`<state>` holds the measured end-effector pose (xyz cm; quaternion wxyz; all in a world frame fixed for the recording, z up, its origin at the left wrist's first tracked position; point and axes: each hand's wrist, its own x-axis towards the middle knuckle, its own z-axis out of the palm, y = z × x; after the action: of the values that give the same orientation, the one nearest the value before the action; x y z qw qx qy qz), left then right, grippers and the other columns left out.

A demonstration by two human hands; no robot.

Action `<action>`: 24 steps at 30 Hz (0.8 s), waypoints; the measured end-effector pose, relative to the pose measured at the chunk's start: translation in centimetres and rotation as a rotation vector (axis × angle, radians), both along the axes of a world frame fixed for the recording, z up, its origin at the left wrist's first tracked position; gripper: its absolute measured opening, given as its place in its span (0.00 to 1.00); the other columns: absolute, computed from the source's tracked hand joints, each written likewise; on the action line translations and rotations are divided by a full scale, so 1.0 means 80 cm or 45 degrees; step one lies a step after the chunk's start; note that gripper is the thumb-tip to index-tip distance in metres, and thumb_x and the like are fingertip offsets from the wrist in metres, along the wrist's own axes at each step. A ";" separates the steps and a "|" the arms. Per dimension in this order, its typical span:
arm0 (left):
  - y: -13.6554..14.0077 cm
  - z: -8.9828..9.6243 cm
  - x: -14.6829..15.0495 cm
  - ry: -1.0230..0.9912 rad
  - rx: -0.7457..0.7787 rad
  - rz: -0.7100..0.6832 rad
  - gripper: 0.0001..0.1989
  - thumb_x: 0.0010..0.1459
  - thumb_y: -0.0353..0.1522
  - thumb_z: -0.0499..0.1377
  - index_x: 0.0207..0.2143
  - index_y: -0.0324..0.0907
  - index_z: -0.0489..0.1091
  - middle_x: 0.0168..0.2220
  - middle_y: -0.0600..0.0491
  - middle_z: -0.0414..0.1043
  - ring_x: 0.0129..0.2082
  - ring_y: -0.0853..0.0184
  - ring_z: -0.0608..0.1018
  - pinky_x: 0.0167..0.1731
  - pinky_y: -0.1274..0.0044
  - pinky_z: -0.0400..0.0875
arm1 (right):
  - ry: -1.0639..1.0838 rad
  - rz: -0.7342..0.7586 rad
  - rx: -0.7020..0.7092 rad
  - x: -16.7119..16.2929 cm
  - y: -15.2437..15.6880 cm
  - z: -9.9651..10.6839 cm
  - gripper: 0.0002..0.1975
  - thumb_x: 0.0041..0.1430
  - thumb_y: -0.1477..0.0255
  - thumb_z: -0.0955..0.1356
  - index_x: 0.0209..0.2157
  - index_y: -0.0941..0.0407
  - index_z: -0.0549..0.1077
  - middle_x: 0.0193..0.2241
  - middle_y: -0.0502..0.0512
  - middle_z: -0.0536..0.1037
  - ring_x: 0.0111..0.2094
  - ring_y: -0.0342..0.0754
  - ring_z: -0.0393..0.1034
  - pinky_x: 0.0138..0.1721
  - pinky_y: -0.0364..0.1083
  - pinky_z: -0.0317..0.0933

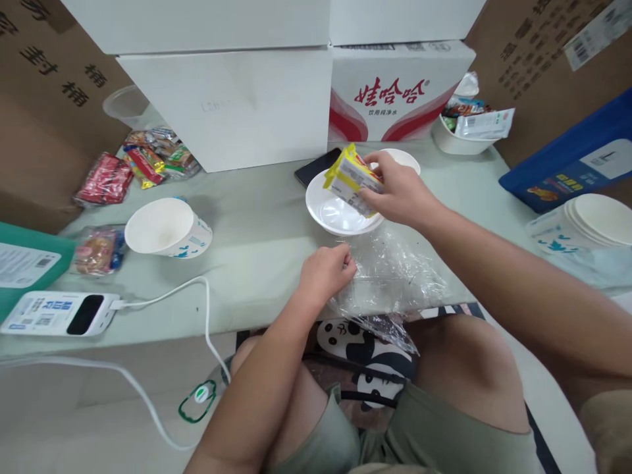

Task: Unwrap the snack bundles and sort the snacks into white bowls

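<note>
My right hand [395, 187] grips a yellow and white snack packet [349, 176], tilted over a white bowl [340, 214]. Fingers and thumb close on the packet's right end. Under that hand, the rim of another white bowl [402, 158] shows behind. My left hand [328, 270] is curled into a fist just in front of the bowl, near the table's front edge. What it holds, if anything, is hidden. Crumpled clear plastic wrap [395, 276] lies right beside the fist and hangs over the edge.
A black phone [316, 168] lies behind the bowl. On the left are a paper bucket [162, 227], snack packs [106, 181] and a white power bank [62, 314] with a cable. Stacked buckets [587, 224] and a snack tub [464, 135] stand right. White boxes [237, 105] line the back.
</note>
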<state>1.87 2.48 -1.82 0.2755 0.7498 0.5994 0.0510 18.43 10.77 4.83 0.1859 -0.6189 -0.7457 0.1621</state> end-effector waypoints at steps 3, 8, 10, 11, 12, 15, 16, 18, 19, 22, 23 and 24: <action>-0.001 -0.002 -0.001 -0.007 -0.006 -0.007 0.07 0.61 0.34 0.54 0.30 0.46 0.67 0.30 0.52 0.76 0.33 0.60 0.77 0.27 0.72 0.50 | -0.238 0.050 -0.148 -0.020 0.024 -0.003 0.30 0.57 0.69 0.69 0.61 0.57 0.68 0.45 0.64 0.81 0.44 0.63 0.75 0.42 0.56 0.68; 0.000 -0.003 -0.006 -0.033 0.034 0.037 0.07 0.62 0.35 0.54 0.31 0.46 0.69 0.31 0.51 0.76 0.33 0.60 0.77 0.28 0.72 0.54 | -0.333 0.196 0.009 -0.015 0.009 0.004 0.14 0.61 0.70 0.66 0.46 0.56 0.79 0.50 0.66 0.79 0.53 0.66 0.73 0.53 0.61 0.64; 0.002 -0.002 -0.010 -0.038 0.062 0.092 0.08 0.63 0.37 0.55 0.33 0.46 0.69 0.31 0.51 0.76 0.33 0.60 0.77 0.29 0.72 0.57 | -0.152 0.162 0.192 0.005 -0.027 0.003 0.14 0.63 0.67 0.65 0.47 0.53 0.78 0.52 0.62 0.79 0.54 0.63 0.72 0.56 0.61 0.63; 0.002 -0.002 -0.012 -0.027 0.065 0.133 0.09 0.64 0.38 0.54 0.34 0.45 0.70 0.31 0.50 0.76 0.33 0.59 0.77 0.30 0.71 0.60 | -0.089 0.120 0.224 0.018 -0.049 -0.002 0.14 0.64 0.66 0.65 0.47 0.52 0.78 0.50 0.61 0.80 0.52 0.62 0.74 0.55 0.61 0.64; 0.002 -0.001 -0.013 -0.007 0.071 0.178 0.09 0.64 0.39 0.54 0.35 0.45 0.70 0.32 0.49 0.76 0.35 0.58 0.77 0.32 0.70 0.62 | -0.049 0.059 0.242 0.032 -0.072 -0.013 0.13 0.63 0.66 0.65 0.46 0.51 0.77 0.47 0.60 0.81 0.49 0.61 0.75 0.53 0.60 0.65; -0.001 -0.004 -0.013 0.103 0.149 0.309 0.13 0.64 0.41 0.57 0.42 0.40 0.70 0.42 0.41 0.76 0.46 0.51 0.76 0.42 0.66 0.68 | -0.030 -0.148 0.231 0.072 -0.128 -0.065 0.17 0.62 0.64 0.65 0.50 0.52 0.74 0.48 0.63 0.80 0.51 0.62 0.74 0.54 0.62 0.66; -0.002 -0.005 -0.012 0.139 0.181 0.330 0.17 0.63 0.43 0.58 0.45 0.38 0.70 0.46 0.38 0.75 0.50 0.49 0.74 0.47 0.64 0.68 | -0.070 -0.199 0.197 0.082 -0.140 -0.085 0.23 0.60 0.62 0.66 0.55 0.56 0.72 0.52 0.67 0.78 0.54 0.65 0.72 0.56 0.63 0.65; -0.005 -0.009 -0.009 0.187 0.203 0.320 0.24 0.62 0.45 0.61 0.50 0.34 0.69 0.52 0.34 0.71 0.55 0.46 0.71 0.52 0.62 0.67 | -0.168 -0.293 0.056 0.098 -0.154 -0.116 0.35 0.56 0.60 0.69 0.62 0.62 0.66 0.54 0.72 0.76 0.57 0.69 0.69 0.57 0.66 0.63; -0.006 -0.011 -0.008 0.195 0.192 0.301 0.25 0.61 0.45 0.61 0.51 0.34 0.69 0.52 0.34 0.70 0.56 0.45 0.70 0.53 0.62 0.67 | -0.199 -0.325 -0.028 0.103 -0.157 -0.124 0.38 0.55 0.60 0.69 0.63 0.64 0.64 0.51 0.71 0.78 0.55 0.70 0.70 0.56 0.67 0.63; -0.006 -0.014 -0.005 0.158 0.149 0.238 0.12 0.63 0.39 0.59 0.42 0.40 0.74 0.49 0.40 0.72 0.55 0.50 0.72 0.55 0.64 0.68 | -0.183 -0.355 -0.184 0.116 -0.159 -0.123 0.24 0.56 0.67 0.66 0.54 0.59 0.72 0.38 0.62 0.80 0.45 0.64 0.75 0.47 0.61 0.67; -0.005 -0.014 -0.005 0.117 0.139 0.222 0.09 0.62 0.37 0.59 0.39 0.41 0.74 0.47 0.42 0.73 0.54 0.52 0.73 0.54 0.64 0.68 | -0.154 -0.340 -0.164 0.120 -0.161 -0.116 0.18 0.56 0.70 0.64 0.48 0.57 0.75 0.36 0.60 0.80 0.42 0.61 0.75 0.44 0.58 0.68; -0.005 -0.014 -0.005 0.057 0.133 0.207 0.07 0.62 0.35 0.59 0.38 0.42 0.74 0.46 0.44 0.74 0.52 0.54 0.74 0.54 0.65 0.69 | -0.122 -0.313 -0.112 0.124 -0.163 -0.106 0.13 0.57 0.72 0.63 0.42 0.55 0.75 0.35 0.59 0.79 0.40 0.59 0.75 0.42 0.56 0.67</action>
<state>1.47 2.12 -2.92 0.2174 0.7131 0.6607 0.0876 28.34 -2.31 -3.67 0.1411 -0.7201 -0.6646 0.1409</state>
